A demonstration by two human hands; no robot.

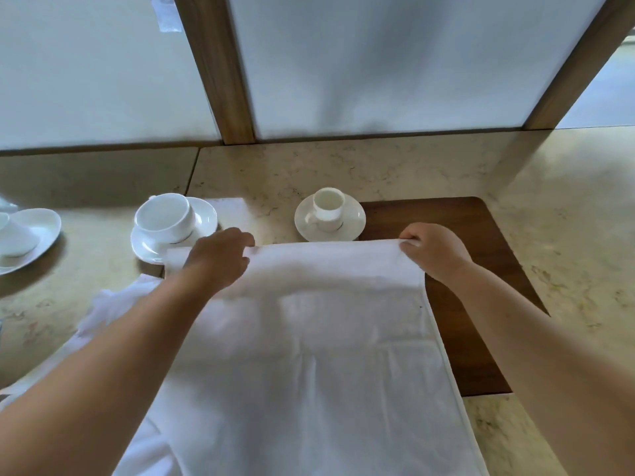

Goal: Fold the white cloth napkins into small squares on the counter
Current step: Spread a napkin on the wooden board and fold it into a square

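Observation:
A large white cloth napkin (319, 355) lies spread on the counter, running from the bottom edge of the view up to the two cups. My left hand (220, 259) pinches its far edge at the left. At the far right corner my right hand (434, 250) grips the same edge, which is lifted slightly off the surface. More white cloth (113, 304) lies bunched under my left forearm, partly hidden.
A wide white cup on a saucer (168, 221) stands just beyond my left hand. A small white cup on a saucer (328, 214) sits between my hands. A dark wooden board (481, 262) lies under the napkin's right side. White dishes (24, 238) sit far left on the marble counter (567, 235).

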